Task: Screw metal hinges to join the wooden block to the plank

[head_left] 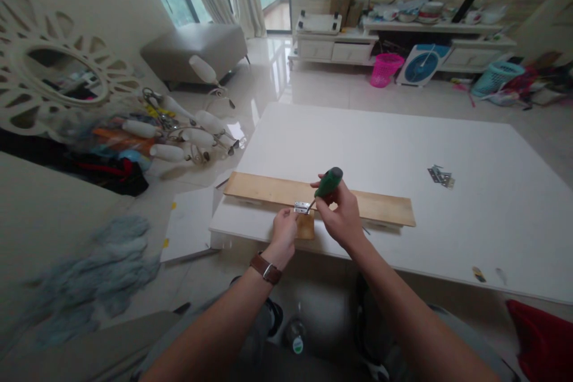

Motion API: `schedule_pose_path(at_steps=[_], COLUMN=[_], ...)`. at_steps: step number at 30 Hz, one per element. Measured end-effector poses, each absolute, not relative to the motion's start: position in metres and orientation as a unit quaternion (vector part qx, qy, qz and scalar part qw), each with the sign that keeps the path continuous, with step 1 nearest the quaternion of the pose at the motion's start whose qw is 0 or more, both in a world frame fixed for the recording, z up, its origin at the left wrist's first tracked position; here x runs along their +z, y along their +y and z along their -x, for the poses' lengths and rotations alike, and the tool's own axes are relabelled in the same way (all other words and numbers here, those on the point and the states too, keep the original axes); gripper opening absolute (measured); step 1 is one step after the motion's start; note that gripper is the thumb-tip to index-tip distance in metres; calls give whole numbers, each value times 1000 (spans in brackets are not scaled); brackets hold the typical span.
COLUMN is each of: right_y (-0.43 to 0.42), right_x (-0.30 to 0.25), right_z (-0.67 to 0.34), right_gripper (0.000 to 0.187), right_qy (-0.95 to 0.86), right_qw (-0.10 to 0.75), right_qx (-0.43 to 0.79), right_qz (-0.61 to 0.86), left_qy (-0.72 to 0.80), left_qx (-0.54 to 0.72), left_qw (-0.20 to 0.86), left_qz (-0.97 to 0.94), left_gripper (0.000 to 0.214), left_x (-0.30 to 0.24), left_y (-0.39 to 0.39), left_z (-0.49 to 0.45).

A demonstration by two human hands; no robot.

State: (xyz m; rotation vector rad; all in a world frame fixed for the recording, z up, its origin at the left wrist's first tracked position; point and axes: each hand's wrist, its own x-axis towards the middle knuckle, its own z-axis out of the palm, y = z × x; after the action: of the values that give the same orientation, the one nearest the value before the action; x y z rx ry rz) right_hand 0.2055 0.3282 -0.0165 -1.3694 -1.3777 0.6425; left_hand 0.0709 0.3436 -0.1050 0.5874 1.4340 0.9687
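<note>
Hinge (301, 207) is set at the near edge of the plank (259, 187), slightly left of its middle, where the block (306, 228) is seen on the plank's near side; the screwdriver (330, 181) is grasped in the right hand's (344, 215) curled fingers, its tip held at the hinge; the left hand's (285, 231) fingertips are bunched at the hinge's left, but whether hinge or block is gripped cannot be told; loose hinges (441, 176) are piled beyond the plank's right end

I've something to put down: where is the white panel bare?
The panel is bare beyond the plank, left of the metal pieces, and again to their right. It's crowded mid-plank: left hand, right hand, screwdriver and hinge.
</note>
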Motion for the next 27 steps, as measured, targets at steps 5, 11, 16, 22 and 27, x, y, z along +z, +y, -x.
schedule_pose_path(at_steps=[5,11,16,22,27], right_y=[327,328,328,326,326], right_x=[-13,-14,-16,-15,-16], right_z=[-207,-208,-208,-209,-208], right_gripper=[24,20,18,15,18], right_qy=[-574,-573,-568,-580,-566], right_qw=[522,516,516,514,513], right_qx=[281,269,243,243,246], right_qz=[565,577,594,584,597], left_qy=[629,631,640,646,635], left_qx=[420,419,416,422,426], left_qw=[598,600,595,592,605], left_qz=[-266,-256,-252,-234,-223], left_gripper=[8,11,9,8,8], left_x=[-104,-105,-101,-94,-89], left_y=[344,344,344,342,340], left_z=[-71,-72,-75,-78,-79])
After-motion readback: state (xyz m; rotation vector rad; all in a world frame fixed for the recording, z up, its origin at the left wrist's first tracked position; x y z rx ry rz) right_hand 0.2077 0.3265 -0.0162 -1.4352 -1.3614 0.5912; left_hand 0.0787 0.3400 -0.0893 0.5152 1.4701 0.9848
